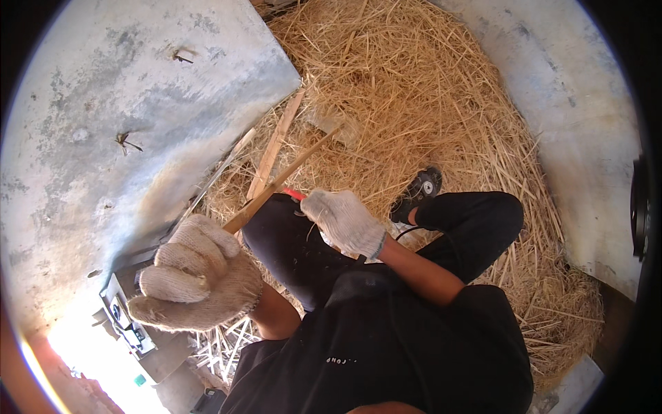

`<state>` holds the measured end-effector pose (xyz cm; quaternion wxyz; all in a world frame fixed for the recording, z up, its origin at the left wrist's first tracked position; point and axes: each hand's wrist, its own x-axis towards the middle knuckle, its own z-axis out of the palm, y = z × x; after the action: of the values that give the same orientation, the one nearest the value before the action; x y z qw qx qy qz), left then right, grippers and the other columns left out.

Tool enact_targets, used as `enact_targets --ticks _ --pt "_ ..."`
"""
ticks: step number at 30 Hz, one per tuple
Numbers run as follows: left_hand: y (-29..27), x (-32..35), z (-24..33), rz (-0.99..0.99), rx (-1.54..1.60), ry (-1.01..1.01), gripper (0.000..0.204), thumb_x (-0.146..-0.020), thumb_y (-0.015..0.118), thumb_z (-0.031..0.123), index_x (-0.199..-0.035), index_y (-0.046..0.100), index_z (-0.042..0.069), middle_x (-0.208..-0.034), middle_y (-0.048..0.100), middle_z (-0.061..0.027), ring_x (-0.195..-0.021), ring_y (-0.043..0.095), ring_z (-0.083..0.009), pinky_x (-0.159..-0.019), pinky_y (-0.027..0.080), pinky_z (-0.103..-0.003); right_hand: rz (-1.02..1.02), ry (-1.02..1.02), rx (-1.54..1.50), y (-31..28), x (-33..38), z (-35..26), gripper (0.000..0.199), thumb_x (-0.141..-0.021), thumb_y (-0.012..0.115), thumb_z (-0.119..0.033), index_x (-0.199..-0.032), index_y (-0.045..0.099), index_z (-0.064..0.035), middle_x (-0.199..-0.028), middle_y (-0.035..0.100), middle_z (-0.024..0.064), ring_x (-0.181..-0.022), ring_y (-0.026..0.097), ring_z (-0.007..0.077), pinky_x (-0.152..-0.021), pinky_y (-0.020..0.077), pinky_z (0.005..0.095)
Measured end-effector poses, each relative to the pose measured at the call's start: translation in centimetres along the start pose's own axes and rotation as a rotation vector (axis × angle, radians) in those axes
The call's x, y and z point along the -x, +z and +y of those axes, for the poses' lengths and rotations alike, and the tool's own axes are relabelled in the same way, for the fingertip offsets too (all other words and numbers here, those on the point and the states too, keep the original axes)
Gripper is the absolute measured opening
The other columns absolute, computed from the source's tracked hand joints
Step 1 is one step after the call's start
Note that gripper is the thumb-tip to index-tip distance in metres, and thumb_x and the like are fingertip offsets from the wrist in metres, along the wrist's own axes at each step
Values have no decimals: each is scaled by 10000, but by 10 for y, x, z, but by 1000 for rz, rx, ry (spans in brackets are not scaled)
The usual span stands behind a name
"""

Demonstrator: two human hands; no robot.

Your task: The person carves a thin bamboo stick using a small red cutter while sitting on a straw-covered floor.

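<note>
My left hand (200, 279), in a cream knitted work glove, is closed around the near end of a long, thin wooden strip (281, 179). The strip slants up and away to the right, over my bent knee, and narrows toward its far end. My right hand (347, 222) wears a similar glove and is closed beside the strip, over my leg. A red piece (294, 194), perhaps the handle of a tool, sticks out from its fingers toward the strip. The rest of that tool is hidden by the glove and my leg.
Straw-like shavings (414, 90) cover the floor around me. A flat wooden slat (276, 145) leans by the corner of the stained wall (138, 90), which has metal hooks (126, 142). Another wall (552, 103) rises at right. My shoe (422, 190) rests on the shavings.
</note>
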<state>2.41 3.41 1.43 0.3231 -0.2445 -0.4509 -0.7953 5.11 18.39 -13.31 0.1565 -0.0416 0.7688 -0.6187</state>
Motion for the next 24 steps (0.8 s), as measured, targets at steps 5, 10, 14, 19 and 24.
enact_targets --ticks 5,10,14,19,24 --pt "-5 -3 1 -101 68 -30 605 -1097 290 405 -575 441 140 -444 342 -4 -367 265 -125 -367 328 -288 244 206 348 -9 -55 112 491 -1062 403 -494 -1247 667 -124 -904 684 261 -856 658 473 -732 516 537" --pt "-22 -2 3 -162 117 -34 591 -1094 287 419 -586 433 154 -478 348 6 -398 272 -127 -399 331 -275 239 137 57 -20 -35 66 531 -1051 454 -521 -1107 664 -37 -832 673 262 -813 665 415 -710 507 464" --pt "-41 -11 7 -324 64 -91 692 -1076 249 516 -620 579 113 -528 484 -15 -405 449 -130 -397 475 -285 -119 4 0 -18 -13 4 478 -1046 518 -459 -1037 669 -5 -788 656 254 -767 691 347 -631 498 397" --pt "-25 -23 -1 -493 106 -100 667 -1066 292 488 -605 594 112 -494 461 -1 -394 466 -115 -409 511 -282 286 -21 330 15 -60 142 449 -1056 483 -411 -1073 666 -1 -872 678 273 -818 709 364 -656 527 432" --pt "-35 -15 3 -353 54 -82 665 -1075 278 480 -608 587 120 -491 438 12 -382 438 -118 -421 509 -282 269 437 336 -23 -61 158 656 -1041 380 -586 -1037 703 -16 -914 688 290 -950 657 470 -818 514 517"
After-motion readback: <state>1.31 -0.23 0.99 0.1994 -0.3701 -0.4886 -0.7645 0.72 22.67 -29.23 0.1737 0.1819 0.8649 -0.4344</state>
